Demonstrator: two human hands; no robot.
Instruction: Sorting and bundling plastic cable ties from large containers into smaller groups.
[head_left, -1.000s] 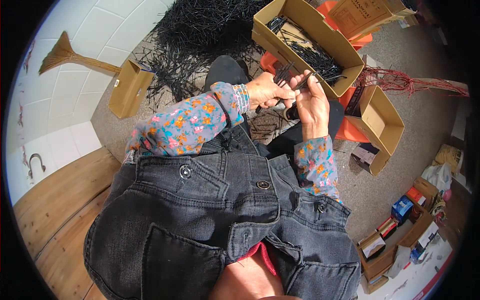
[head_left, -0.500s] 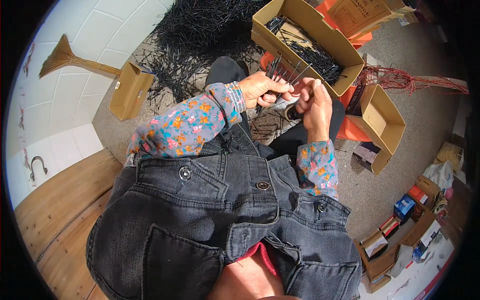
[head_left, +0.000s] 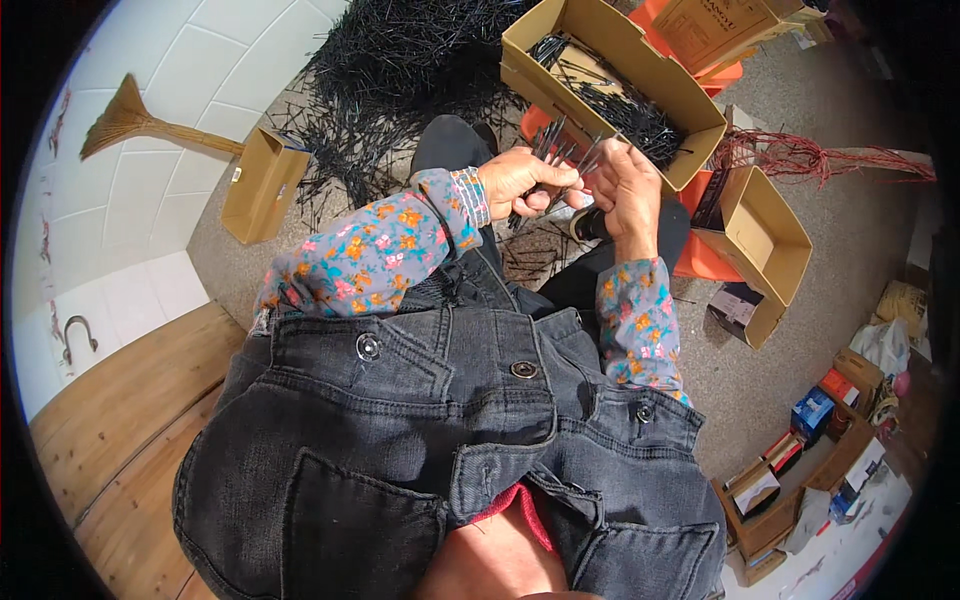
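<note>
My left hand (head_left: pixel 520 180) grips a small bundle of thin black strips (head_left: pixel 556 152) that fan upward above my fingers. My right hand (head_left: pixel 628 182) is right beside it, fingers touching the same bundle from the right side. Both hands are held above my knees, just in front of an open cardboard box (head_left: pixel 690 110) that holds more black strips. A large loose heap of the same black strips (head_left: pixel 400 70) covers the floor to the left of the box.
An empty open cardboard box (head_left: pixel 770 240) sits at the right, with a bunch of red strands (head_left: pixel 810 158) behind it. A small box (head_left: pixel 262 185) and a straw broom (head_left: pixel 140 125) lie at the left. Several small packages (head_left: pixel 810 450) crowd the lower right. Wooden seat (head_left: pixel 110 420) at lower left.
Both hands have lifted slightly and the bundle of black strips now stands higher and fans out more between them.
</note>
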